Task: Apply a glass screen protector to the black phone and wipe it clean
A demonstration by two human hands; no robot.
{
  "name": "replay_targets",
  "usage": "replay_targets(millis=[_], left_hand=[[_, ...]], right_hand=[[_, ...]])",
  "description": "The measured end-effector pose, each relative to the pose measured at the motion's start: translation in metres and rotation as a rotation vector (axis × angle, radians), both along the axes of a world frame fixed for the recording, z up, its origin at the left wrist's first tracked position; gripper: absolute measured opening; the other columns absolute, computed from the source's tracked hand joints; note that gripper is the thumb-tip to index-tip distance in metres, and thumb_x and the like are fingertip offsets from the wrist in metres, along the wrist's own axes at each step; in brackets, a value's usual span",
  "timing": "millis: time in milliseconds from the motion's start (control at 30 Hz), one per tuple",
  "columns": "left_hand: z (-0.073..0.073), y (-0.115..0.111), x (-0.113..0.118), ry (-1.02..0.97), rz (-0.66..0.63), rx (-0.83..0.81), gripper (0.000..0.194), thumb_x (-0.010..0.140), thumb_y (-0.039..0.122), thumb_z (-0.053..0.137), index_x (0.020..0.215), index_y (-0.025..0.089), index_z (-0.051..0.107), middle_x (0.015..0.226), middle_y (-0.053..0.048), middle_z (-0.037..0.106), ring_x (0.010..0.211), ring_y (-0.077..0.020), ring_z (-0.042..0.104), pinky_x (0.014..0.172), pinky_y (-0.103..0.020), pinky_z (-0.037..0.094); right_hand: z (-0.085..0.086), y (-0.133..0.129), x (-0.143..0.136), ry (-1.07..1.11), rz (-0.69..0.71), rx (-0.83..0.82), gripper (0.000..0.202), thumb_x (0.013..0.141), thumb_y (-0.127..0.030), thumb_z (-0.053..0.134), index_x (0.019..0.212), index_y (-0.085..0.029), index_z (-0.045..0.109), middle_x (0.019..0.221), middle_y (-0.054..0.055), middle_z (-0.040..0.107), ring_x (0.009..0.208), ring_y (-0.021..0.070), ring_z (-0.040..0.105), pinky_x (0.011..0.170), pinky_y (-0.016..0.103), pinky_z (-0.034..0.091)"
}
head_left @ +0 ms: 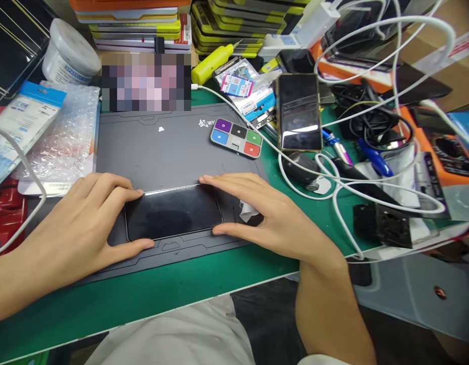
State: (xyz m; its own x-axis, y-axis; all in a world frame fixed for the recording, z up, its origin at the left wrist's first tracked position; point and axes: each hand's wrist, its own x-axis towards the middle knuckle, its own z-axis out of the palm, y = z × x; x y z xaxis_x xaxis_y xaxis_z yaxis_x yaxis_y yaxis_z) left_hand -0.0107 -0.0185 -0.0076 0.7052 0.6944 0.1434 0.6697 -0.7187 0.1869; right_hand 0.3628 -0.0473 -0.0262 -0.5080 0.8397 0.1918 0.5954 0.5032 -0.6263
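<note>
Fingers of the left hand [80, 223]: moderately spread, fingertip at the far left corner of the black phone [173, 213], thumb at its near edge, towards the left. Fingers of the right hand [274, 218]: similarly parted, fingertip at the far edge, thumb by the near right corner. Both hands hold the phone between them across its short width.

Location: flat on the grey mat [143, 152], near part, long sides running left to right, the mat lying on the green worktop [143, 291].

Handling, as judged: light, stiff throughout, unlikely to bend safely. Glass face probably slick under bare skin and liable to crack or scratch; narrow rim offers the surer purchase. Best hold: opposite long edges, close to the corners, with light, even pressure and no push on the middle of the glass.

Appearance: one slim slab, oblong, corners rounded. Face black, glossy, unlit, with faint cloudy marks or reflections; cannot tell which. Border thin and pale, a bright glint along the far side. Back hidden against the mat.

Adjacent: one case with coloured tiles [236, 138], far and right on the mat; one second phone [299, 114], upright in orientation, farther right.
</note>
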Motion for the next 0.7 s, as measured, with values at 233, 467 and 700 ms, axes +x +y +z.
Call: replay_targets(millis=[233, 467, 700], left_hand=[[-0.0004, 0.0013, -0.0018, -0.048, 0.022, -0.016, 0.059, 0.112, 0.076, 0.06, 0.143, 0.027, 0.069, 0.14, -0.011, 0.075, 0.127, -0.0387, 0.075, 0.111, -0.059, 0.063], [0.0002, -0.0005, -0.0033, 0.017, 0.009, -0.001, 0.057, 0.115, 0.069, 0.056, 0.151, 0.025, 0.063, 0.145, -0.013, 0.072, 0.131, -0.0406, 0.072, 0.111, -0.061, 0.061], [-0.0018, 0.0025, -0.0059, 0.035, -0.016, 0.04, 0.061, 0.118, 0.071, 0.048, 0.153, 0.022, 0.061, 0.142, -0.015, 0.069, 0.13, -0.0404, 0.071, 0.111, -0.06, 0.059]], right_hand=[[0.0014, -0.0004, -0.0013, 0.022, 0.006, 0.01, 0.086, 0.108, -0.042, 0.087, 0.183, -0.035, 0.046, 0.171, 0.009, 0.072, 0.153, 0.0315, 0.07, 0.13, 0.052, 0.059], [0.0009, -0.0021, -0.0023, -0.005, 0.015, 0.048, 0.084, 0.109, -0.039, 0.086, 0.183, -0.031, 0.045, 0.171, 0.009, 0.072, 0.151, 0.0302, 0.07, 0.127, 0.049, 0.06], [0.0035, -0.0019, -0.0001, -0.024, 0.018, 0.041, 0.082, 0.109, -0.039, 0.086, 0.18, -0.027, 0.047, 0.174, 0.01, 0.069, 0.155, 0.0301, 0.068, 0.129, 0.049, 0.059]])
